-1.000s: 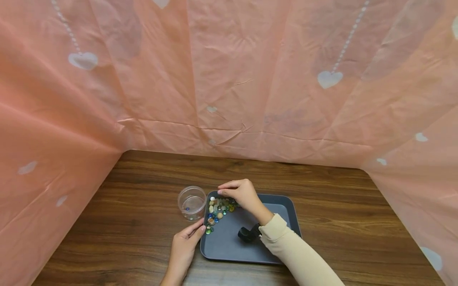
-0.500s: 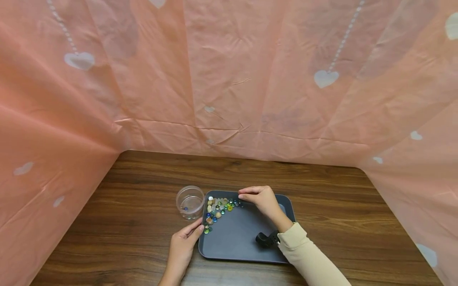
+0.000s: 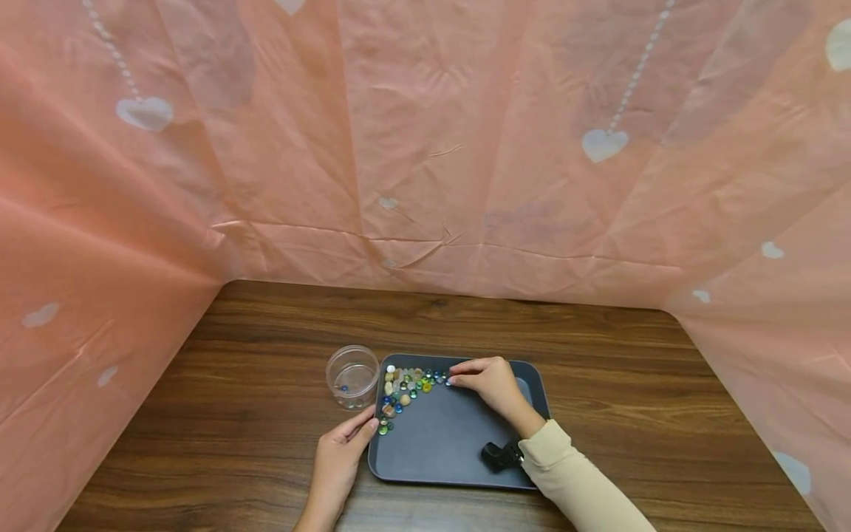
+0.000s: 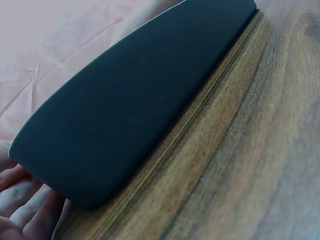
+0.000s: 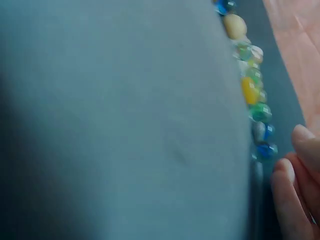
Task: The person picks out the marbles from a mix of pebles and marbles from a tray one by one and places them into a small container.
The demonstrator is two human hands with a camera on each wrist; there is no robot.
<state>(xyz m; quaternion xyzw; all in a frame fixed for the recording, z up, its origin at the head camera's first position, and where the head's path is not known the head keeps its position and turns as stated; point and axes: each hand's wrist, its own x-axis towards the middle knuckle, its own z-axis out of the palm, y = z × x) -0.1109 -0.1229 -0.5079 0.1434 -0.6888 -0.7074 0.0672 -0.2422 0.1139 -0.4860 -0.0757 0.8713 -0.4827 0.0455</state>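
A: Sliding back along the dark tray (image 3: 459, 451), the right hand (image 3: 490, 384) has left the far-left corner, where it was bent over the glass pebbles (image 3: 405, 388) a second ago. Now it sits lower, at the right end of the pile.

B: And the hand itself?

A: Fingers drawn close together and curled down, fingertips (image 5: 290, 172) just beside the last blue pebble (image 5: 266, 150) in the row. Whether something is pinched between them, I cannot tell; the wrist view shows only the tips next to the beads, and the head view is too small.

B: Where do the pebbles lie, exactly?

A: Heaped in the tray's far-left corner, trailing along the far rim and down the left rim. A couple already lie in the clear plastic cup (image 3: 352, 377), which stands on the table just left of that same corner, apart from the tray.

B: Left hand?

A: Unmoved. The left hand (image 3: 339, 451) rests flat on the wooden table (image 3: 233, 414), straight fingers laid against the tray's left rim near its front corner, holding nothing. It looks like it is steadying the tray.

B: So what does the shift amount to?

A: I would judge that the right hand is working the pile from its right end now, and nearly all the pebbles are still on the tray.
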